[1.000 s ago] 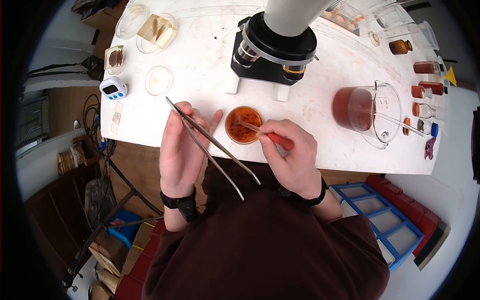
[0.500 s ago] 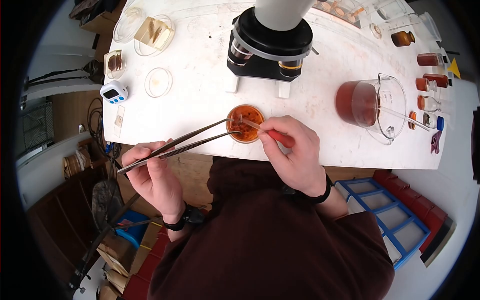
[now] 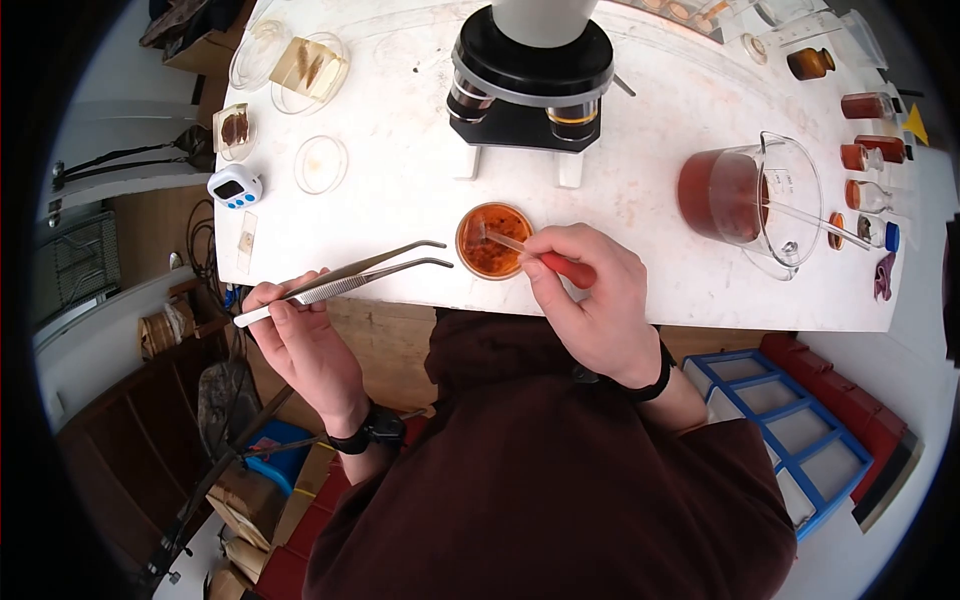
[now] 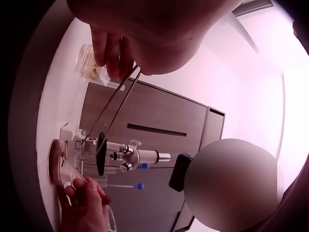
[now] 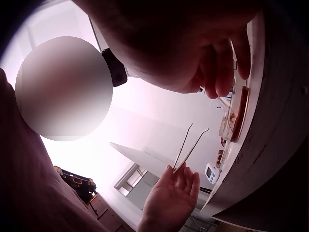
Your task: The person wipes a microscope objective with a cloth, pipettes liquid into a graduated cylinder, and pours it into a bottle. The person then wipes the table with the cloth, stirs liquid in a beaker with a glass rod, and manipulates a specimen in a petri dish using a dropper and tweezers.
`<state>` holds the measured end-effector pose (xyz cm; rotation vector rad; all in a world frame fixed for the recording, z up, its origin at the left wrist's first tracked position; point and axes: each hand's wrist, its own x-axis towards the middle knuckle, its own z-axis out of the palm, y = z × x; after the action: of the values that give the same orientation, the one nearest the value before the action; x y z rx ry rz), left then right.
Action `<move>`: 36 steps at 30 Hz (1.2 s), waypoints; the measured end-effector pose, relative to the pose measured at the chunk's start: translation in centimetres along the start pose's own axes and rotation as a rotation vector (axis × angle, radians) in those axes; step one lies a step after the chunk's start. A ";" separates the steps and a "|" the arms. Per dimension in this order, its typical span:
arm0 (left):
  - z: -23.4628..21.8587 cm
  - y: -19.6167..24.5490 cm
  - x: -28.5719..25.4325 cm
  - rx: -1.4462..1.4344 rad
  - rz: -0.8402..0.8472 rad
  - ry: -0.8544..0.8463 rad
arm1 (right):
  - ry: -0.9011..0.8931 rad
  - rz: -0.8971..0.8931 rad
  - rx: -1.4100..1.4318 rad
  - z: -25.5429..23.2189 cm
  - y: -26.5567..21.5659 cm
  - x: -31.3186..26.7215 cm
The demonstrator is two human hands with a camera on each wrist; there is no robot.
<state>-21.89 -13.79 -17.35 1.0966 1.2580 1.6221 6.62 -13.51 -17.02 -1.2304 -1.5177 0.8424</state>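
My left hand pinches long metal tweezers near their joined end. The bent tips stand apart, just left of a round petri dish in the head view. Orange-red liquid with dark bits fills this dish. With thumb and fingers, my right hand holds a dropper by its red rubber bulb. Its clear tube slants down over the dish, tip inside the rim. In the right wrist view the tweezers rise from the left hand with spread tips.
A microscope stands behind the dish. To the right is a glass beaker of dark red liquid with a glass rod, near several small bottles. At left are a timer and a glass lid or dish.
The tweezers first pointed toward the body, then turned until their tips were over the dish; now they have drawn back left of it. The right hand keeps the dropper in the dish.
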 end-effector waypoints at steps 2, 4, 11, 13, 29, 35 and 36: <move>-0.1 0.1 0.1 -0.003 0.002 0.008 | -0.006 0.008 0.003 0.0 0.0 0.0; 0.0 0.1 0.0 -0.021 -0.005 0.008 | -0.019 -0.010 -0.003 0.1 0.1 0.1; 0.5 -0.2 -1.1 0.146 0.098 0.015 | -0.022 -0.018 -0.004 0.2 0.2 0.2; 0.9 0.0 -1.6 0.185 0.131 0.027 | -0.023 -0.022 0.010 0.2 0.2 0.2; 1.1 1.3 -2.7 0.133 0.158 -0.133 | -0.023 -0.013 0.025 0.2 -0.1 0.4; 1.2 1.4 -2.6 0.177 0.239 -0.152 | -0.022 -0.022 0.015 0.2 0.1 0.3; 1.3 1.4 -2.7 0.180 0.240 -0.152 | -0.012 -0.016 0.030 0.3 0.1 0.2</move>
<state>-19.88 -16.21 -16.19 1.5031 1.2265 1.5858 6.35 -13.30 -17.20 -1.1920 -1.5177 0.8601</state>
